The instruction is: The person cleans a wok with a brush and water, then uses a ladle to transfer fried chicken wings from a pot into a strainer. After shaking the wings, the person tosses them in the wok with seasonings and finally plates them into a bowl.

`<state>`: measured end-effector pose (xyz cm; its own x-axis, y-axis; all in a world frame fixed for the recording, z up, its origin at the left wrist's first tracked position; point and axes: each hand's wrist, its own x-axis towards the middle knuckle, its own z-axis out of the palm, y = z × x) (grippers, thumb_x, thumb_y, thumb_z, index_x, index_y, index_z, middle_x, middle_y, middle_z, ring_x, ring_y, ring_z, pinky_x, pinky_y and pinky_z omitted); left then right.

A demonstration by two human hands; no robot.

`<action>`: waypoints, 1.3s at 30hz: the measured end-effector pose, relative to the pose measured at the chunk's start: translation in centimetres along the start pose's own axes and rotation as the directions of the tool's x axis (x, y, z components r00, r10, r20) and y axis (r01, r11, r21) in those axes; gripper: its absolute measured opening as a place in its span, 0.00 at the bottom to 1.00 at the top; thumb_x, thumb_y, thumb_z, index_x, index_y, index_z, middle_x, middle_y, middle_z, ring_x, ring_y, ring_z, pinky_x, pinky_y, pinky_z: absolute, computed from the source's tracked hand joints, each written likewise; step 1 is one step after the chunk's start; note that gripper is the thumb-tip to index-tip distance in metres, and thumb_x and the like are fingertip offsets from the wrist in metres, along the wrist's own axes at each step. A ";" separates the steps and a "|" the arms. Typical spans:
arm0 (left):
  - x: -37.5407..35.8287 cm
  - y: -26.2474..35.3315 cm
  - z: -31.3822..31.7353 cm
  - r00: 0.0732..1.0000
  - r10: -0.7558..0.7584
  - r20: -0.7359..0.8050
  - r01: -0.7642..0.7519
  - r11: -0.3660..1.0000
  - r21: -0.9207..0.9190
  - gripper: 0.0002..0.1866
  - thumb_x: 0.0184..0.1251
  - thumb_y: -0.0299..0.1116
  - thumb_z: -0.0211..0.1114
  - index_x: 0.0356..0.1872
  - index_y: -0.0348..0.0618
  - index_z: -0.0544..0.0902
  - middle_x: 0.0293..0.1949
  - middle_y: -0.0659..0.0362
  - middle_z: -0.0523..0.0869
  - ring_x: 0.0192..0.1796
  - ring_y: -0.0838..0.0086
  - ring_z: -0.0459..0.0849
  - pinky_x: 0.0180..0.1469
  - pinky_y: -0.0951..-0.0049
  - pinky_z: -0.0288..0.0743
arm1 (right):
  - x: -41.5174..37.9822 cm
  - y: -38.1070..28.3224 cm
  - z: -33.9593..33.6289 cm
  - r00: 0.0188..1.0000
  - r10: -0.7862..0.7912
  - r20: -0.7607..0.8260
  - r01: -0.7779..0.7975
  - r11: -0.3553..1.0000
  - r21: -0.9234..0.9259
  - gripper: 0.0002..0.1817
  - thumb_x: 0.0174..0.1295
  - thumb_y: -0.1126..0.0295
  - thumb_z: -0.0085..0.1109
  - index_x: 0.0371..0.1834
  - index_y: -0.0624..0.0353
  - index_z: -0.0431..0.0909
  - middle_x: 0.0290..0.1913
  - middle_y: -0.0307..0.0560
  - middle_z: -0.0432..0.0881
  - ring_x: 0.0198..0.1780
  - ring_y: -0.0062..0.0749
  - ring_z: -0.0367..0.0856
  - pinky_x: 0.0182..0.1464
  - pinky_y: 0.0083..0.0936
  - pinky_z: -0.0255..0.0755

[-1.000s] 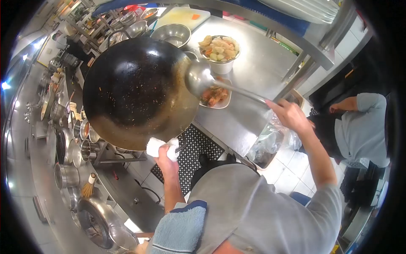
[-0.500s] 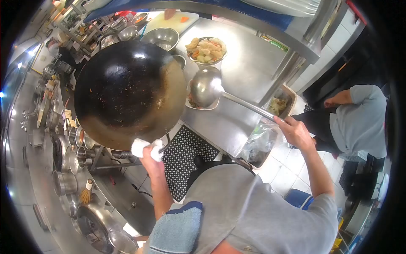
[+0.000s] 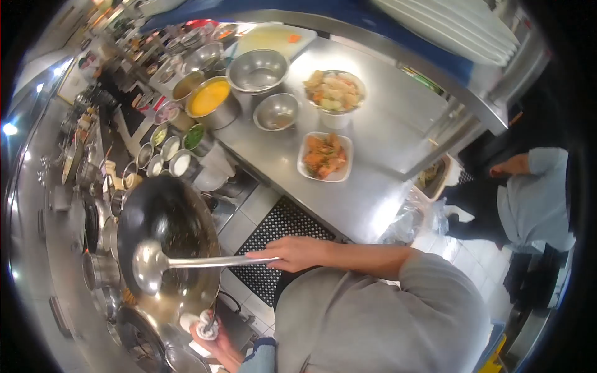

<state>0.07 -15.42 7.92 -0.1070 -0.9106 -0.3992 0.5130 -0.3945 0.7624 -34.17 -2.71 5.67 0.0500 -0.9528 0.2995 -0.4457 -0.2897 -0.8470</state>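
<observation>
My left hand (image 3: 210, 340) is closed around a bunched white cloth (image 3: 205, 326) at the near rim of a large dark wok (image 3: 171, 208), gripping the handle through it. The wok is tilted, with a browned lower side. My right hand (image 3: 297, 253) grips the long handle of a steel ladle (image 3: 148, 267), whose bowl overlaps the wok in this view. On the steel counter, a square white container (image 3: 329, 175) holds orange-brown food pieces with bits of green.
A bowl of sliced pale vegetables (image 3: 334, 93), two steel bowls (image 3: 258, 71) and a pot of yellow liquid (image 3: 210, 98) stand on the counter (image 3: 379, 143). Plates (image 3: 448, 28) are stacked on the shelf above. At the right stands another person (image 3: 536, 196). A black mat (image 3: 280, 233) covers the floor.
The wok has swung from over the counter's edge down and left toward the stove. My right hand has carried the ladle left, from above the white container to the wok.
</observation>
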 end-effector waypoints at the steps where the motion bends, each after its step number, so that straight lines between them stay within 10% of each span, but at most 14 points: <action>1: -0.3 0.7 -0.5 0.995 0.071 -0.066 -0.073 0.997 -0.035 0.14 0.61 0.38 0.58 0.42 0.37 0.76 0.33 0.50 0.85 0.33 0.61 0.87 0.32 0.67 0.83 | 2.1 0.9 1.7 0.998 -0.013 0.063 0.007 0.997 0.082 0.30 0.64 0.70 0.57 0.72 0.46 0.65 0.42 0.60 0.81 0.44 0.56 0.80 0.49 0.44 0.74; 8: 8.4 6.5 -14.7 0.898 0.341 -0.278 -0.395 0.903 -0.169 0.03 0.62 0.29 0.58 0.30 0.44 0.76 0.30 0.58 0.81 0.36 0.68 0.84 0.41 0.70 0.82 | 18.9 3.1 15.0 0.944 -0.296 0.146 0.264 0.943 0.201 0.30 0.62 0.72 0.62 0.69 0.52 0.69 0.49 0.58 0.83 0.41 0.51 0.83 0.45 0.38 0.77; 13: 12.6 12.1 -20.9 0.738 0.380 -0.558 -0.538 0.830 -0.147 0.04 0.61 0.30 0.59 0.35 0.41 0.78 0.32 0.59 0.81 0.36 0.71 0.84 0.40 0.67 0.79 | 29.5 -1.2 21.4 0.931 -0.158 0.328 0.083 0.969 0.231 0.32 0.56 0.76 0.69 0.67 0.56 0.72 0.36 0.49 0.84 0.25 0.20 0.70 0.30 0.21 0.69; 16: 14.8 14.0 -23.2 0.722 0.365 -0.588 -0.566 0.800 -0.198 0.06 0.63 0.30 0.57 0.35 0.39 0.78 0.32 0.56 0.82 0.36 0.67 0.84 0.39 0.64 0.79 | 35.2 -3.5 22.8 0.895 -0.030 0.444 -0.054 0.983 0.173 0.30 0.57 0.75 0.67 0.66 0.58 0.72 0.53 0.53 0.84 0.48 0.27 0.83 0.49 0.23 0.75; 19: 16.7 15.6 -24.2 0.733 0.357 -0.579 -0.617 0.707 -0.346 0.07 0.63 0.28 0.55 0.38 0.38 0.76 0.33 0.54 0.83 0.37 0.63 0.85 0.41 0.60 0.80 | 43.0 -6.7 27.5 0.875 -0.286 0.390 0.130 0.916 0.379 0.35 0.56 0.79 0.65 0.70 0.66 0.66 0.63 0.57 0.77 0.64 0.35 0.75 0.65 0.30 0.68; 21: 18.3 16.9 -24.2 0.733 0.373 -0.568 -0.646 0.643 -0.411 0.07 0.63 0.28 0.54 0.39 0.39 0.76 0.34 0.54 0.84 0.38 0.63 0.85 0.41 0.59 0.81 | 49.8 -14.3 30.2 0.795 -0.208 0.570 -0.144 0.848 0.510 0.37 0.60 0.78 0.62 0.74 0.63 0.59 0.35 0.42 0.81 0.27 0.21 0.79 0.28 0.17 0.73; 22: 19.1 17.8 -24.1 0.727 0.390 -0.565 -0.661 0.623 -0.419 0.07 0.63 0.28 0.54 0.39 0.39 0.76 0.35 0.53 0.84 0.39 0.63 0.85 0.41 0.59 0.81 | 52.5 -17.4 32.6 0.778 -0.322 0.540 -0.148 0.741 0.655 0.37 0.62 0.77 0.60 0.75 0.62 0.56 0.26 0.35 0.73 0.16 0.13 0.64 0.18 0.14 0.59; 24: 19.7 20.5 -22.0 0.699 0.366 -0.614 -0.684 0.594 -0.424 0.06 0.62 0.27 0.54 0.39 0.41 0.75 0.34 0.55 0.84 0.37 0.65 0.85 0.39 0.60 0.81 | 56.5 -22.3 36.7 0.739 -0.466 0.486 -0.194 0.544 0.817 0.39 0.65 0.76 0.58 0.78 0.58 0.49 0.30 0.38 0.73 0.19 0.18 0.69 0.20 0.16 0.65; 31: 23.7 24.3 -24.7 0.630 0.299 -0.716 -0.746 0.489 -0.452 0.05 0.65 0.29 0.55 0.40 0.43 0.74 0.35 0.54 0.83 0.40 0.62 0.84 0.43 0.58 0.80 | 60.8 -14.4 49.3 0.512 -0.315 0.799 -0.619 0.510 0.597 0.26 0.67 0.73 0.56 0.67 0.57 0.60 0.27 0.38 0.70 0.16 0.17 0.65 0.12 0.15 0.60; 35: 26.1 25.0 -27.0 0.584 0.308 -0.751 -0.776 0.483 -0.406 0.05 0.67 0.31 0.55 0.40 0.45 0.75 0.36 0.56 0.83 0.40 0.65 0.84 0.43 0.57 0.80 | 74.3 -18.2 58.4 0.273 -0.202 0.941 -0.746 0.573 0.339 0.11 0.61 0.77 0.60 0.39 0.55 0.66 0.22 0.34 0.69 0.16 0.15 0.66 0.15 0.15 0.59; 39: 27.2 24.2 -28.9 0.577 0.240 -0.781 -0.762 0.503 -0.408 0.09 0.70 0.36 0.56 0.46 0.47 0.75 0.39 0.57 0.83 0.42 0.66 0.83 0.45 0.57 0.79 | 81.7 -19.6 71.6 0.324 -0.083 0.942 0.249 0.968 0.000 0.10 0.59 0.75 0.60 0.38 0.62 0.68 0.20 0.44 0.74 0.17 0.30 0.72 0.17 0.30 0.67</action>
<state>34.21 -46.12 0.76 0.7265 -0.5240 -0.4446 0.6872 0.5453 0.4801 42.67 -81.45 15.27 0.8955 -0.3708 -0.2463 -0.4195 -0.5179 -0.7455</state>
